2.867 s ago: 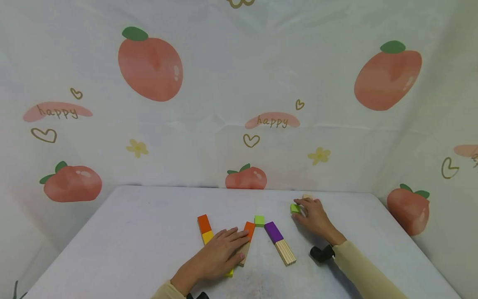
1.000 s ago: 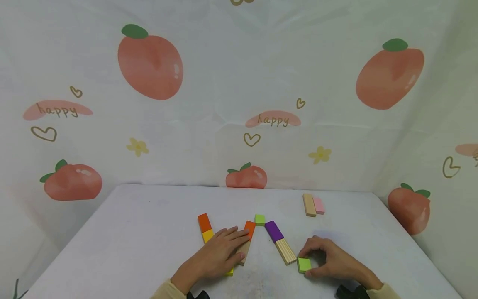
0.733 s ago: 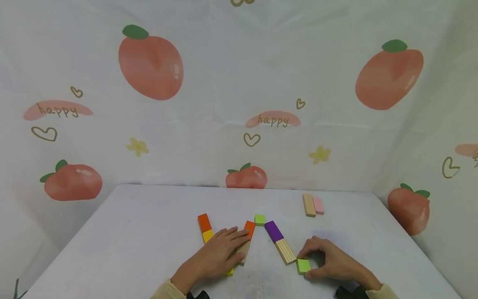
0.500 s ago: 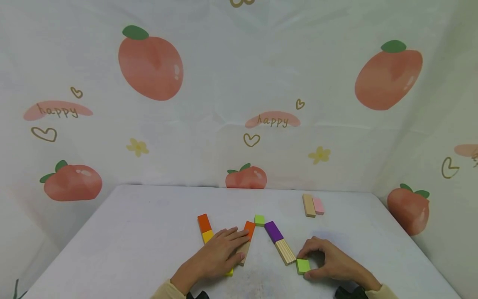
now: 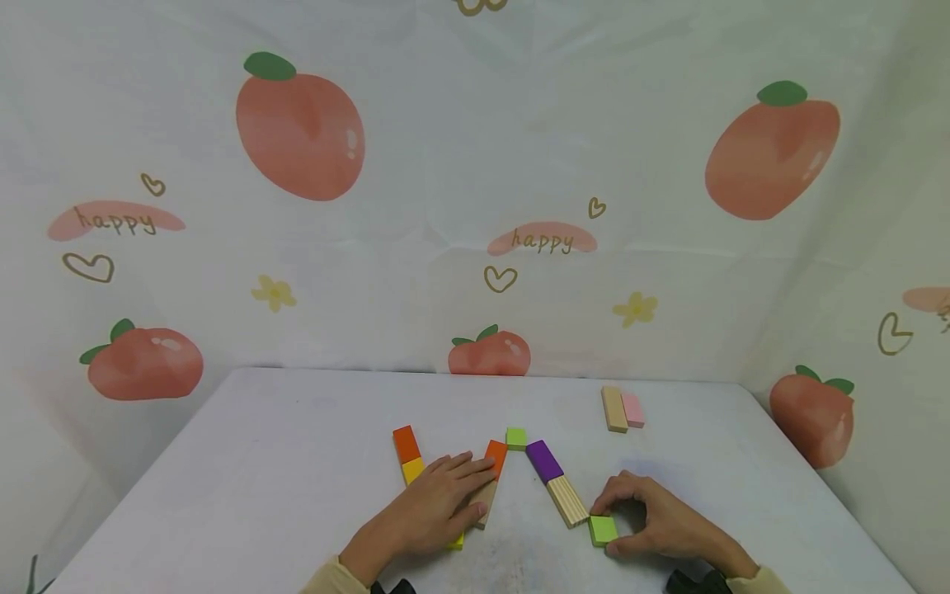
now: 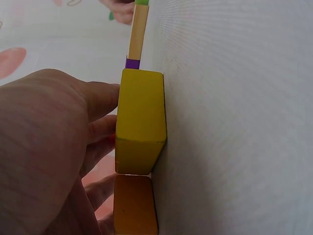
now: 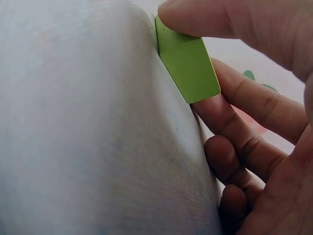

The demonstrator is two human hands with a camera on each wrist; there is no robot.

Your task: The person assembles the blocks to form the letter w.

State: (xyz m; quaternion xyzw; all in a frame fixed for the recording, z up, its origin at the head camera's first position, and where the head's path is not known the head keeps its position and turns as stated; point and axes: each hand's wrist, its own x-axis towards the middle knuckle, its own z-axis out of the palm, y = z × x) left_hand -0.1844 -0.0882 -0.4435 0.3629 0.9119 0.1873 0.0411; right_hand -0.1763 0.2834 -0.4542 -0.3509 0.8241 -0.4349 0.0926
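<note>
My right hand [image 5: 664,520] pinches a green block [image 5: 603,530] between thumb and fingers, down at table level. Its corner meets the near end of a ridged wooden block [image 5: 567,502], which continues a purple block [image 5: 544,460]. At the top of that slanted row sits another green block [image 5: 515,438], beside an orange block [image 5: 496,455]. My left hand [image 5: 430,507] lies with extended fingers over the left rows, covering parts of them. A plain wooden block [image 5: 485,502] shows by its thumb; a yellow block [image 6: 142,107] stands close in the left wrist view.
A red-orange block [image 5: 406,444] and a yellow-orange block [image 5: 412,470] form the far left row. Toward the back right, a plain wooden block [image 5: 613,409] lies beside a pink block [image 5: 632,409]. A fruit-printed cloth [image 5: 416,206] hangs behind the white table [image 5: 260,462].
My right hand has brought the green block from the back right to the ridged block's near end, uncovering the back pair. It has barely moved over the last second. The left hand stays put.
</note>
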